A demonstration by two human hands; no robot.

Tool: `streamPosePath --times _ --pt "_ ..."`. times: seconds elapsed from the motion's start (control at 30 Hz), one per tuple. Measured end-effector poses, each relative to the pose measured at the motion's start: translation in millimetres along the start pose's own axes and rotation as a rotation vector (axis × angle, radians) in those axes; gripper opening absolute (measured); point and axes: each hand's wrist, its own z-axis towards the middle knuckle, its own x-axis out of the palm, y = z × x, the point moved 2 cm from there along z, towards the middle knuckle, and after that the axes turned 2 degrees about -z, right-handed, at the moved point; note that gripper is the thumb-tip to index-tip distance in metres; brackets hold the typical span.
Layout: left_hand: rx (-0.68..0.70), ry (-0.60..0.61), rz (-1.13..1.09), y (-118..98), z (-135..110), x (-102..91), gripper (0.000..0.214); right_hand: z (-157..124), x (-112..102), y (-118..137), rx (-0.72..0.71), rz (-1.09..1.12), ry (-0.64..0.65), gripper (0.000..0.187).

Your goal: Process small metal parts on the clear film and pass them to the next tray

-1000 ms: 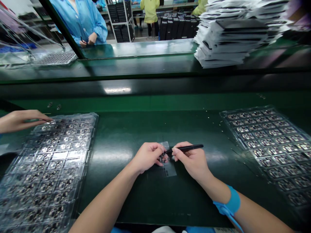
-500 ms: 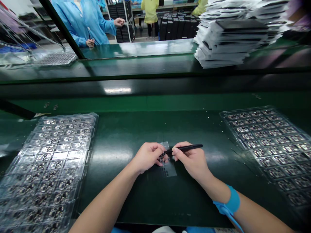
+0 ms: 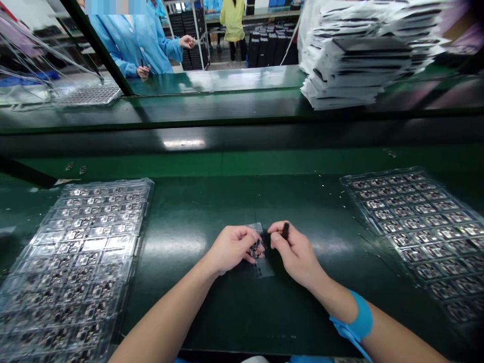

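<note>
My left hand (image 3: 231,248) pinches a small dark circuit part (image 3: 255,249) at the middle of the green mat (image 3: 212,302). My right hand (image 3: 294,251), with a blue wrist strap (image 3: 359,320) on its forearm, grips a thin black tool (image 3: 285,230) that now points up toward the camera, its tip by the part. Under both hands lies a small clear strip (image 3: 261,267) with dark squares. The two hands almost touch over the part.
A clear tray (image 3: 75,252) full of small circuit parts lies at the left, a similar tray (image 3: 427,232) at the right. Stacked trays (image 3: 359,55) sit on the far shelf. A person in a blue coat (image 3: 136,43) stands beyond the raised ledge (image 3: 212,108).
The black tool has swung from lying sideways to pointing up. Another person's hand over the left tray went away a second ago. The person in blue raised an arm.
</note>
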Motion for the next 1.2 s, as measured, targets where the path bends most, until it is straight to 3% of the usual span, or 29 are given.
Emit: streamPosePath --times 0.13,0.6,0.8,1.03,1.2 --pt "0.041 0.050 -0.002 -2.8 -3.7 2.8 0.033 1.6 6.1 -0.3 0.101 0.062 0.166 0.015" --pt "0.014 0.036 -0.141 -4.6 -5.3 7.1 0.035 5.3 5.9 -4.0 0.001 -0.010 0.081 0.023" --pt "0.045 0.051 -0.143 -6.7 -7.5 7.3 0.034 4.7 7.5 -3.9 0.039 0.078 0.138 0.015" --pt "0.133 0.121 -0.118 -8.9 -9.9 6.9 0.031 3.7 9.1 -4.0 0.034 0.161 0.145 0.022" --pt "0.124 0.128 -0.119 -8.3 -9.9 7.4 0.029 2.5 7.1 -6.3 0.013 0.160 0.140 0.023"
